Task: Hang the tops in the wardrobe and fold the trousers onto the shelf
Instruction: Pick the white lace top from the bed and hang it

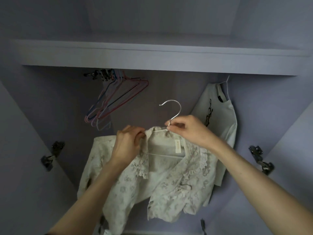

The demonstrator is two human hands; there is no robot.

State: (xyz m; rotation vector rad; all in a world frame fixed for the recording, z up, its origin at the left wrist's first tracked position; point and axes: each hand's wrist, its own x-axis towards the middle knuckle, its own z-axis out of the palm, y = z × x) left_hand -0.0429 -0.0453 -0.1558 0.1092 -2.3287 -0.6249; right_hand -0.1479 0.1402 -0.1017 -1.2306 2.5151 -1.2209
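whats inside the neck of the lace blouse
A white hanger sits in the lace blouse: its bar and a neck label show. The hanger's shoulder ends are covered by fabric. The right hand pinches its neck, the left hand grips the collar.

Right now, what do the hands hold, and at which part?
The right hand pinches the hanger at its neck, below the hook. The left hand grips the blouse at its collar.

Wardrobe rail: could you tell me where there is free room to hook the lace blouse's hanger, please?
Free stretch between the bunch of empty wire hangers and the hung white top. Crowded at the left end, where the hangers cluster. The rail itself is mostly hidden behind the shelf.
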